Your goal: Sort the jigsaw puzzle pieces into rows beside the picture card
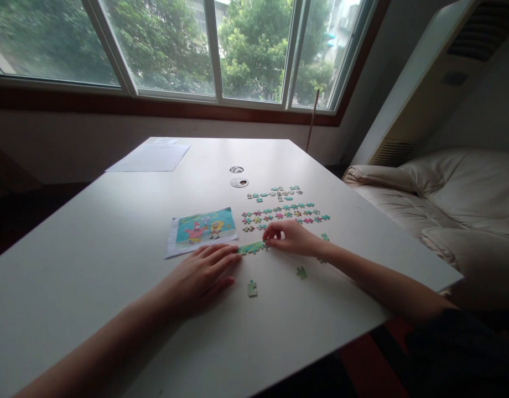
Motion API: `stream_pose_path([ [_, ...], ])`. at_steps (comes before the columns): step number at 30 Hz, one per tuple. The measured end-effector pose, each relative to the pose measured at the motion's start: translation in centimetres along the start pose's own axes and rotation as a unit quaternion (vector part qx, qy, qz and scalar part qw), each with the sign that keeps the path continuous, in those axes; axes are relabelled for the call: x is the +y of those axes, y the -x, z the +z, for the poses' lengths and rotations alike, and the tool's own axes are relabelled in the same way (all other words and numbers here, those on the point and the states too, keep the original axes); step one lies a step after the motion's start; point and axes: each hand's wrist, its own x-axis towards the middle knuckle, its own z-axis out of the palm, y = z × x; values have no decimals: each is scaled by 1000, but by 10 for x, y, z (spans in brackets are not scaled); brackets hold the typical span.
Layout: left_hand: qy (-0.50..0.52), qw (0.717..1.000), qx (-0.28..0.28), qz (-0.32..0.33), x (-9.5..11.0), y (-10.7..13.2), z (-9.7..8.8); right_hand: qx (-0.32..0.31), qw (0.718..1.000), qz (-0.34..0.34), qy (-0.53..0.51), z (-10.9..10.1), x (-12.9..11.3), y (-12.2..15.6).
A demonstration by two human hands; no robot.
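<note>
A short strip of joined jigsaw pieces (250, 249) lies on the white table (125, 237). My left hand (208, 271) rests flat with its fingers stretched, its fingertips at the strip's left end. At the other end my right hand (295, 237) pinches a small puzzle piece (265, 243), mostly covered by the thumb and finger. A printed picture sheet (205, 228) with cartoon figures lies just beyond my left hand. Two loose greenish pieces, one puzzle piece (252, 288) nearer me and another puzzle piece (301, 272) to its right, lie face-up or face-down, I cannot tell.
Several rows of loose puzzle pieces (279, 215) spread beyond my right hand, with more pieces (279, 193) behind them. Two round cable holes (239, 182) sit farther back. White papers (150, 157) lie at the far left. A pale sofa (470, 204) stands right of the table.
</note>
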Motion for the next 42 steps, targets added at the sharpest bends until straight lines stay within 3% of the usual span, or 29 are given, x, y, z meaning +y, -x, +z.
stream_pose_path([
  [22,-6,1000,-4,3,1,0,-1,48,988,-90,119,9,5,1],
  [27,-2,1000,-2,2,1,0,-1,37,989,-82,115,-5,5,1],
  [29,-6,1000,-7,0,1,0,-1,10,993,-59,106,-21,5,5],
  [32,-12,1000,-13,0,0,0,-1,-80,993,-4,88,-53,8,19],
  [36,-12,1000,-12,3,-1,1,-1,-207,971,98,72,-90,21,50],
  [39,-10,1000,-6,4,-1,1,0,-250,952,157,84,-99,32,64],
  [42,-10,1000,2,7,-1,1,0,-269,945,170,80,-94,38,67],
])
